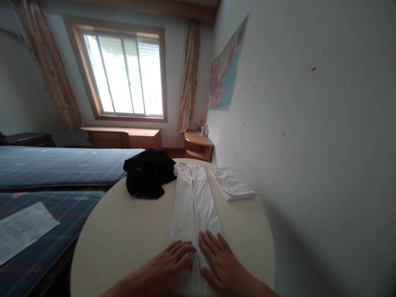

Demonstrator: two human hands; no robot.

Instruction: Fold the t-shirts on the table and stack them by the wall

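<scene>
White trousers [193,198] lie lengthwise on a round cream table [123,239], the waistband at the far side and the two legs side by side toward me. On the left leg of the trousers rests my left hand [176,260], its fingers slightly bent and apart. My right hand [218,258] lies flat on the right leg, fingers spread. Neither hand grips the cloth. The near ends of the legs are partly hidden by my hands and the frame's lower edge.
A black bundle of cloth [150,173] sits at the table's far left. Folded white cloth [232,183] lies far right, close to the wall [309,173]. Left of the table are plaid mattresses [62,165], the nearer one bearing a sheet of paper [27,229].
</scene>
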